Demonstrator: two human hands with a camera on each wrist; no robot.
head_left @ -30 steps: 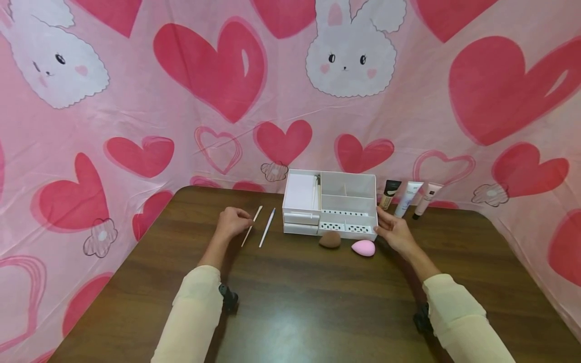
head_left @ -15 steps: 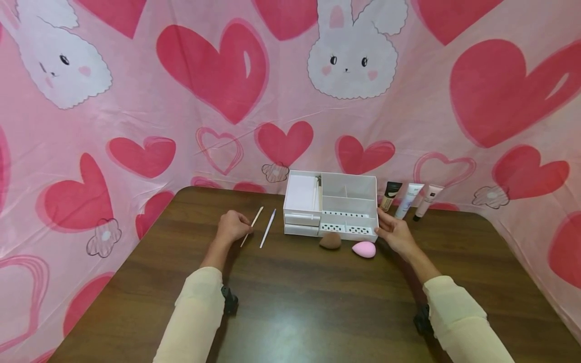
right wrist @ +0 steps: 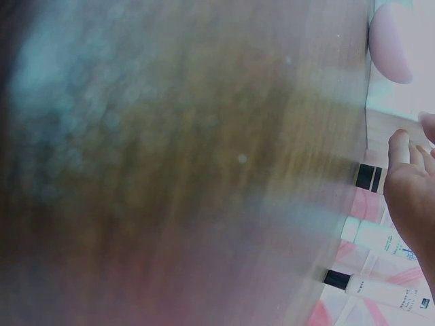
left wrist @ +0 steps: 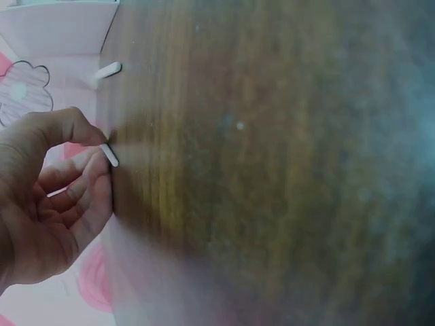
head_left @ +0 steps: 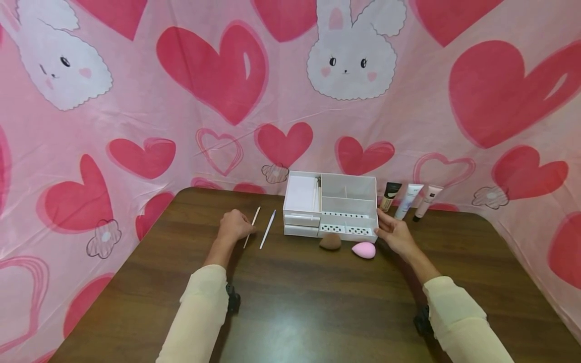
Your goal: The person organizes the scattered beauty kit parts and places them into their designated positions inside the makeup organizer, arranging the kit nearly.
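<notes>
My left hand (head_left: 235, 225) pinches a thin cream-coloured stick (head_left: 255, 216) between thumb and fingers, close over the table at the left. In the left wrist view the rounded pale end of that stick (left wrist: 111, 156) pokes out past the fingertips. Just right of it lies a slim white pen-like stick (head_left: 268, 229) with a bluish tip. A white makeup organizer (head_left: 348, 204) stands at the back middle. My right hand (head_left: 396, 233) touches its right side, thumb near the front corner and fingers along the wall; the right wrist view shows those fingers fairly straight.
Brown (head_left: 330, 241) and pink makeup sponges (head_left: 364, 250) lie before the organizer. To its right stand a black-and-tan tube (head_left: 390, 194), a white tube (head_left: 409, 200) and a pale pink tube (head_left: 427, 201). Slim brushes (head_left: 316, 192) lean inside it. A heart-print cloth (head_left: 290, 111) hangs behind the table (head_left: 290, 302).
My left hand has shifted slightly right, and the cream stick has shifted slightly with it. The right hand stays at the organizer's side.
</notes>
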